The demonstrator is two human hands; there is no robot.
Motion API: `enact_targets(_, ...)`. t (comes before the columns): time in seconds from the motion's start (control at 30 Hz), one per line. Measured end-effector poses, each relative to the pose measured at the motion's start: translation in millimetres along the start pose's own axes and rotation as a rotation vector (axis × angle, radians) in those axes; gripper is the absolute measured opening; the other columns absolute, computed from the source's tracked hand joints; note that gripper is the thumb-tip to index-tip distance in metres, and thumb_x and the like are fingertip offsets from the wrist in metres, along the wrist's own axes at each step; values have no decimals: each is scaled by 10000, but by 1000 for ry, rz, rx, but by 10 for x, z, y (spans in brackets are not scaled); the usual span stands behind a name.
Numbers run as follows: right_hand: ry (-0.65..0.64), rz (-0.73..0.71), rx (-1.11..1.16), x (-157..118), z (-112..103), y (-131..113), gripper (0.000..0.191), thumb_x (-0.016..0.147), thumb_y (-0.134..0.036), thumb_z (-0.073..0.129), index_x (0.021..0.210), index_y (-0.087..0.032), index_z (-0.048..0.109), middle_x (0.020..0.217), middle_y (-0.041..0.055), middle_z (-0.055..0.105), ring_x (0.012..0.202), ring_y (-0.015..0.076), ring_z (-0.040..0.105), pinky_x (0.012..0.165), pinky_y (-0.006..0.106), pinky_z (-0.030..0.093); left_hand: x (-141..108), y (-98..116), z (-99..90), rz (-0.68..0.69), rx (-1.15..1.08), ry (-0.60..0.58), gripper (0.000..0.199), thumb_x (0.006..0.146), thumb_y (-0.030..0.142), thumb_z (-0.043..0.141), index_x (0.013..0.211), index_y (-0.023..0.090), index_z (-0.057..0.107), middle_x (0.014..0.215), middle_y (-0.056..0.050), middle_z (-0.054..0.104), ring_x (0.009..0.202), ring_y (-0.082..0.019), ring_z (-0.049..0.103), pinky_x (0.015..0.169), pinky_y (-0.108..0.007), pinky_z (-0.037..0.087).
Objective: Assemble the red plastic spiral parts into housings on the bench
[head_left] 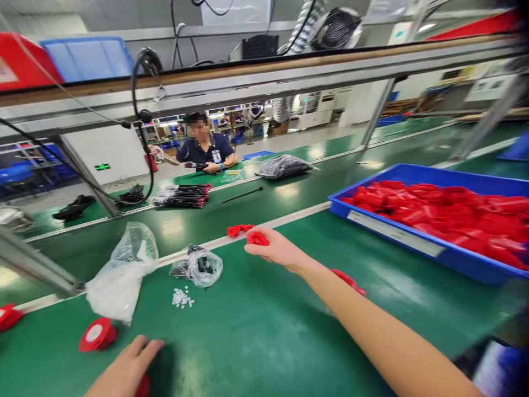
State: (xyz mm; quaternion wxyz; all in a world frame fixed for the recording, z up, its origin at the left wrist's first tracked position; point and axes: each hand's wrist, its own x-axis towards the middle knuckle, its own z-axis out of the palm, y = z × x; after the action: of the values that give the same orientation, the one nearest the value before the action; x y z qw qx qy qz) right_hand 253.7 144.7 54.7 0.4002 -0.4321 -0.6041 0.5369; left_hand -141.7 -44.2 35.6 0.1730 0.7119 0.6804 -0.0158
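Note:
My right hand [276,249] is reached out over the green bench and pinches a red plastic part [257,238] between thumb and fingers. Just beyond it, more red parts [238,230] lie by the pale strip across the bench. At the lower left, my left hand [130,361] is curled over a red part [142,386], mostly hidden under the palm. Close to that hand sits a red part with a white round centre [97,334]. Another red piece [347,281] lies partly behind my right forearm.
A blue tray [388,234] heaped with red parts stands at right. Left of centre are a clear bag of white pieces [111,292], a small open bag [202,267] and loose white bits [182,298]. Across the bench, a person [209,149] holds black rods. A shelf beam [248,71] crosses overhead.

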Motion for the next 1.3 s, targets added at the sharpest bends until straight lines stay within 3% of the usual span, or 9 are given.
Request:
enact_targets(0.07, -16, 52, 175, -13, 59, 9, 484, 765, -490, 864, 1084, -190, 657, 763, -21, 573, 516, 63, 353, 447, 194, 213, -7, 212, -54, -49, -111, -102, 852, 504, 86, 739, 1336, 261, 689, 1520, -127, 574, 1350, -390, 584, 1130, -443, 464)
enact_targets(0.23, -77, 109, 516, -50, 148, -19, 332, 751, -287, 834, 1053, -183, 745, 1077, 95, 683, 605, 79, 441, 436, 176, 268, 82, 736, -38, 98, -427, 4, 602, 679, 146, 760, 1259, 278, 667, 1333, -71, 638, 1255, -309, 601, 1114, -424, 447)
enact_targets(0.53, -170, 111, 701, -81, 258, 86, 566, 631, -87, 757, 1184, -207, 750, 1020, 72, 702, 782, 136, 576, 574, 193, 464, 247, 676, 153, 176, -558, 58, 800, 631, 303, 944, 1350, 268, 596, 1261, -92, 636, 1189, -330, 578, 1067, -473, 458)
enact_targets(0.6, -208, 83, 712, -112, 296, 72, 598, 618, -76, 780, 1195, -230, 744, 1056, 62, 689, 816, 137, 581, 591, 191, 475, 269, 736, 198, 201, -594, 87, 707, 659, 366, 932, 1286, 246, 627, 1217, -91, 656, 1139, -315, 601, 1029, -444, 482)
enact_targets(0.7, -241, 64, 662, -165, 364, 47, 577, 700, -151, 838, 1255, -246, 712, 1090, 69, 668, 844, 144, 592, 608, 205, 493, 278, 814, 262, 190, -743, 99, 493, 738, 351, 868, 1168, 215, 668, 1143, -73, 685, 1059, -272, 639, 973, -386, 505)
enact_targets(1.0, -327, -82, 305, -291, 737, 246, 615, 861, -476, 820, 1347, -212, 551, 1195, 114, 619, 817, 150, 604, 640, 257, 511, 276, 823, 308, 104, -1183, 42, 688, 751, 244, 839, 1353, 211, 507, 1025, -18, 693, 890, -174, 639, 870, -317, 513)
enact_targets(1.13, -388, -244, 66, -481, 889, 237, 522, 956, -433, 716, 1400, -225, 537, 1072, 77, 642, 839, 167, 609, 759, 313, 541, 299, 857, 318, 58, -1261, 1, 622, 572, 264, 970, 1051, 177, 582, 865, 3, 710, 738, -143, 592, 684, -254, 480)
enact_targets(1.2, -415, -364, -40, -584, 941, 201, 476, 990, -390, 658, 1429, -251, 537, 1182, 100, 627, 878, 183, 622, 773, 331, 554, 313, 861, 321, 93, -1237, -27, 488, 556, 260, 973, 866, 153, 612, 775, 12, 687, 677, -123, 550, 628, -236, 434)
enact_targets(1.3, -449, -518, -124, -685, 1001, 184, 509, 972, -324, 662, 1459, -287, 519, 1374, 126, 546, 903, 197, 630, 741, 335, 574, 326, 866, 328, 118, -1285, -74, 345, 642, 241, 908, 857, 132, 661, 755, 16, 667, 656, -115, 528, 630, -240, 420)
